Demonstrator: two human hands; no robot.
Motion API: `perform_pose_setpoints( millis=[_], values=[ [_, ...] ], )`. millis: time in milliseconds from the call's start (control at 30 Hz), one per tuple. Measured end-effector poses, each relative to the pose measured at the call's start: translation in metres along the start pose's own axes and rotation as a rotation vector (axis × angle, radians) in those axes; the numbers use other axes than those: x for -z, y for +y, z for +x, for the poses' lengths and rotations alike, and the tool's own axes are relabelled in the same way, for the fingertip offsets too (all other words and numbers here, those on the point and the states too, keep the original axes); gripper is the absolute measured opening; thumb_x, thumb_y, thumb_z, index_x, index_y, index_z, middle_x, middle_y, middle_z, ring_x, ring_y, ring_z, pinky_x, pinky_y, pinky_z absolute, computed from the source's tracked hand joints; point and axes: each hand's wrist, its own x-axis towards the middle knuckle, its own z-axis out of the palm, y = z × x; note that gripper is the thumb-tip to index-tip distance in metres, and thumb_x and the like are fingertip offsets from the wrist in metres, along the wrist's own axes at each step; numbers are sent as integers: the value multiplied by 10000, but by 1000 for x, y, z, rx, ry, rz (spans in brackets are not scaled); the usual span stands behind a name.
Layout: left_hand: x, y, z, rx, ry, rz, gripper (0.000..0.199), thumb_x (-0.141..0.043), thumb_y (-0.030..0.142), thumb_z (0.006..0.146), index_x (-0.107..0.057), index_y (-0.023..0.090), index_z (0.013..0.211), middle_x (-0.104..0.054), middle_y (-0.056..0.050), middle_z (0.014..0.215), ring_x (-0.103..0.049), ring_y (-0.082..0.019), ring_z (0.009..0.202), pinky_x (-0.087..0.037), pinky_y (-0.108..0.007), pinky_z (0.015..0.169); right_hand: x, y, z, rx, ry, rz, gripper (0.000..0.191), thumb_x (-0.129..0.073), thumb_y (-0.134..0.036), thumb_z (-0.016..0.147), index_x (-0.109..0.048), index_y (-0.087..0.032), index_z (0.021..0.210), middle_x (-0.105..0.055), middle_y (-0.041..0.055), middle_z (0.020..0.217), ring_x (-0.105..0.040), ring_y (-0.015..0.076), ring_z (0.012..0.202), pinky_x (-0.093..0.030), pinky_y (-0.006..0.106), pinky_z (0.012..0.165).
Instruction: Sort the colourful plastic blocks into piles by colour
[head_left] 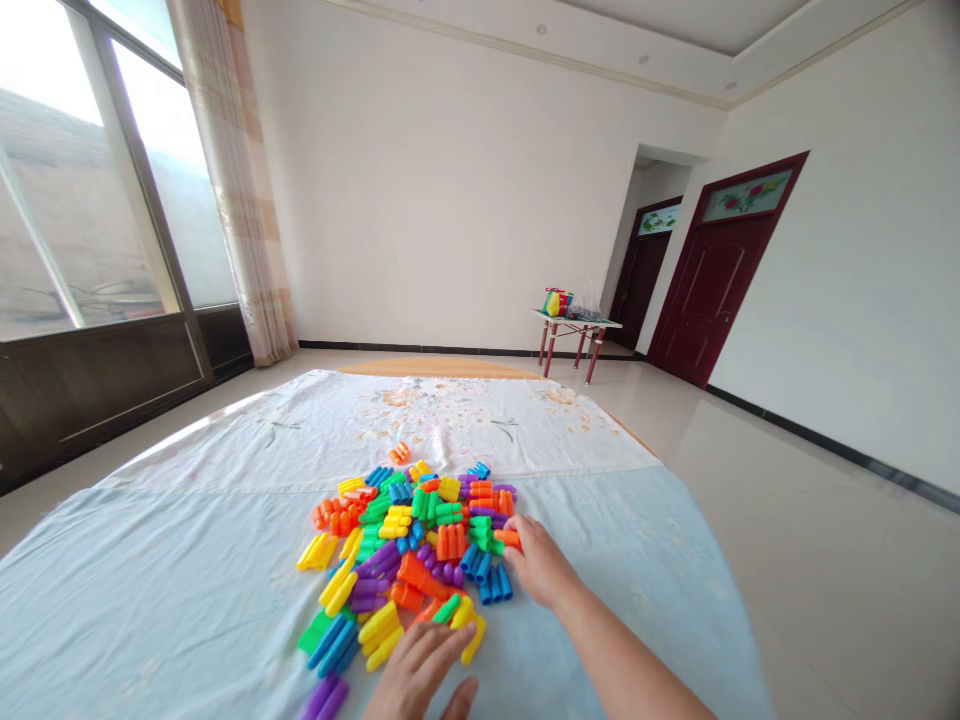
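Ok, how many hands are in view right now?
2: right hand touching an orange piece at the right of the pile; left hand by a yellow piece at its near side.

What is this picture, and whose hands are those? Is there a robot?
No robot here! The hands belong to a person wearing a camera on their head, so you're looking forward and down from there. A pale blue and white cloth covers the table, with a heap of colourful plastic pieces on it. The right hand has an orange piece between its fingertips. The left hand is loosely open by a yellow piece; I can't tell if they touch.
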Motion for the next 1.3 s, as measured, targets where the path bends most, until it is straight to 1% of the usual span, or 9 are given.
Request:
perform_pose_setpoints(
  millis=[100,200,367,533,667,767,933,1067,1300],
  values=[
    [5,-5,22,179,-21,-9,419,-548,368,790,-519,329,1207,-627,-49,1155,-567,-191,1074,-488,-341,892,8,-15,-7,37,16,116,186,-512,-154,766,-572,-214,932,-618,33,960,-564,178,925,-434,277,811],
    [2,-12,46,295,-46,-65,438,-514,390,805,-497,311,1235,-589,-62,1206,-517,-220,1132,-452,-422,928,14,-35,-18,39,17,335,172,-533,-233,789,-597,-212,947,-637,19,937,-585,168,835,-454,264,738],
    [1,-19,59,311,-185,-103,325,-482,384,820,-604,282,1103,-676,-37,979,-590,-201,945,-451,-392,866,11,-53,-30,28,-59,557,185,-594,-299,766,-632,-211,924,-661,11,931,-599,167,815,-467,267,745],
    [20,-33,48,296,-167,58,280,-470,434,816,-664,267,929,-679,-30,833,-588,-194,819,-438,-382,817,0,-29,-21,-86,-36,592,246,-546,-287,775,-614,-180,986,-676,41,919,-631,188,817,-493,306,760],
    [29,-52,40,339,-51,209,312,-479,446,807,-630,319,1048,-655,-28,1009,-555,-212,935,-398,-429,879,-7,-9,-10,-20,109,479,421,-453,-171,760,-545,-190,1171,-580,78,1190,-545,206,1084,-443,353,909],
    [35,-69,31,439,80,314,348,-453,434,817,-594,330,1118,-594,-42,1148,-492,-253,1067,-339,-485,940,-5,-7,-12,62,196,330,479,-448,-140,743,-525,-214,1210,-540,65,1229,-465,201,1170,-371,375,993],
    [50,-108,-4,628,212,258,397,-431,480,798,-620,272,1079,-608,-61,1109,-540,-239,1001,-427,-413,862,4,-15,-34,56,79,160,266,-528,-226,773,-638,-223,1015,-626,53,983,-535,211,993,-403,352,917],
    [54,-129,-33,764,242,137,469,-428,546,762,-627,242,1060,-634,-65,1054,-584,-219,953,-508,-296,675,3,-16,-44,-26,-25,19,351,-615,-313,744,-620,-242,1087,-611,55,950,-516,238,976,-392,362,881],
    [45,-128,-39,664,113,55,385,-442,497,781,-640,258,1009,-668,-29,1015,-601,-205,986,-462,-336,897,-7,-21,-46,-24,-75,-23,420,-632,-319,738,-580,-289,1154,-568,50,1024,-488,235,1025,-364,348,912]
  ],
)
